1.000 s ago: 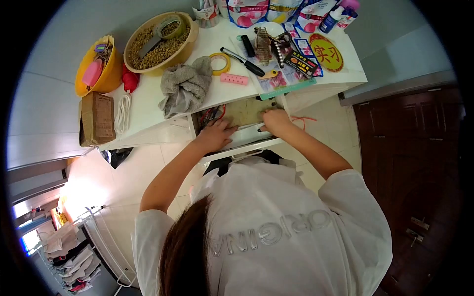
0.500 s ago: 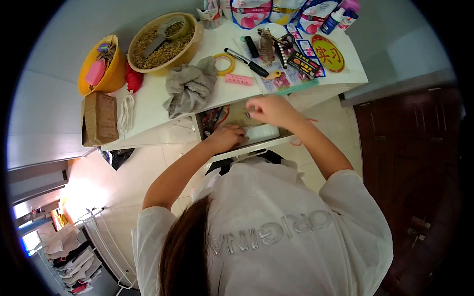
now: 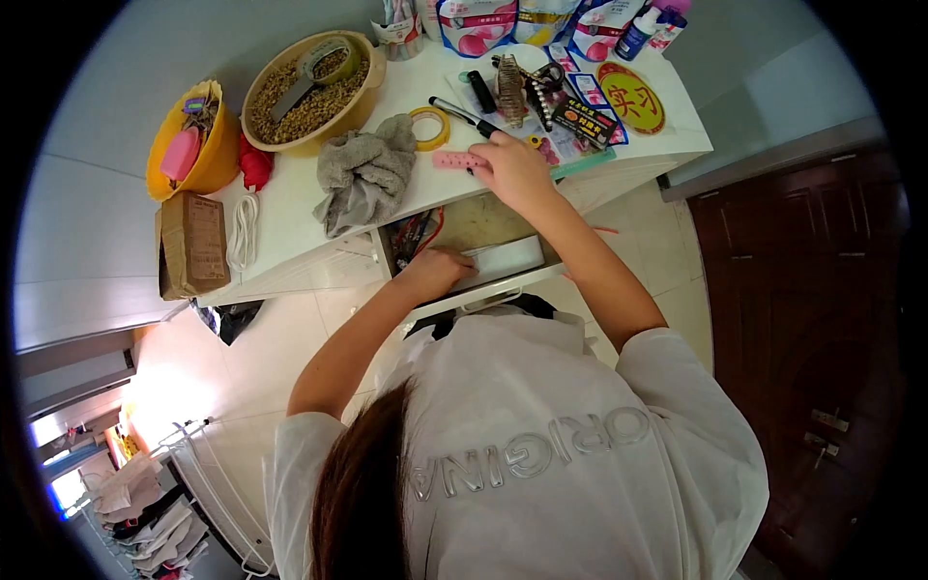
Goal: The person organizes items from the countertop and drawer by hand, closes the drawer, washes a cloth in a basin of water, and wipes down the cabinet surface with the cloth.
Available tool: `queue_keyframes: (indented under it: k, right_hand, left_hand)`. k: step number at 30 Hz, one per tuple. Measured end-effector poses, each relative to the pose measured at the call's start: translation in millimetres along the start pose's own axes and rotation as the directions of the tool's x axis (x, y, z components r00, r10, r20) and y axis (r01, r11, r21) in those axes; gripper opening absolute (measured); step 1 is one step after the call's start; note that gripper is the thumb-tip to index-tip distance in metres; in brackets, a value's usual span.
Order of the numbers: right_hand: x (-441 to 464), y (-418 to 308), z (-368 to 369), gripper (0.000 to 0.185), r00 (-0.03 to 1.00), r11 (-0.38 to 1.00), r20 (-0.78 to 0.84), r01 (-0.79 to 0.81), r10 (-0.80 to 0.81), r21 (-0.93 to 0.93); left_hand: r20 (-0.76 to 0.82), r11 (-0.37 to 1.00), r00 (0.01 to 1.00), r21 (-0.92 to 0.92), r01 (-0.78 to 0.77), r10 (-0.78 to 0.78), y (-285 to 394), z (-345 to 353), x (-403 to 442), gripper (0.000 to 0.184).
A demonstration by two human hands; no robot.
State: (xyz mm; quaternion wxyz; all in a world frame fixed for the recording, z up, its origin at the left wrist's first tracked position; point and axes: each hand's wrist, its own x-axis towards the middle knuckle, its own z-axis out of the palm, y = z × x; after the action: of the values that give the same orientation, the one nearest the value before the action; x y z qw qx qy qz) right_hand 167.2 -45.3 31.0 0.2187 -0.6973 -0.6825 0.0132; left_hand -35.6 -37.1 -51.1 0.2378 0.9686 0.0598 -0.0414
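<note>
My right hand point(image 3: 514, 172) is over the front of the desktop, fingers pinched together at the right end of a pink strip with small holes point(image 3: 450, 159). A tiny dark piece point(image 3: 471, 172) shows at its fingertips, too small to name. A black marker pen point(image 3: 466, 116) lies just beyond. My left hand point(image 3: 435, 275) is low in the open drawer point(image 3: 476, 220), its fingers curled at the left end of a long white box point(image 3: 508, 258); the fingertips are partly hidden. Dark tools and a red cord point(image 3: 416, 237) lie in the drawer's left part.
On the white desk stand a grain-filled basin point(image 3: 307, 106), a yellow basket point(image 3: 224, 145) and a cardboard box point(image 3: 193, 246). A grey cloth point(image 3: 365, 174), yellow tape roll point(image 3: 429, 128), hair claw clip point(image 3: 509, 92) and pouches point(image 3: 476, 24) are also there. Right of the desk is a brown door point(image 3: 802, 290).
My right hand has moved up and left from over the drawer to the desktop by the pink strip, with the tiny dark piece at its fingertips. My left hand stays at the white box.
</note>
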Motion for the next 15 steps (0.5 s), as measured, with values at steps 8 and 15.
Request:
queue_keyframes:
  k: [8,15]
  right_hand:
    - [-22,5,-33,0.032,0.997,0.978,-0.03,0.08,-0.076,0.192]
    - [-10,21,-2,0.038,0.973,0.997,-0.22,-0.073,0.063,-0.038]
  left_hand:
    - [0.015,1.0,1.0,0.024,0.001,-0.001,4,-6,0,0.029]
    - [-0.029,0.999,0.999,-0.036,-0.038,0.037,1,-2,-6,0.02]
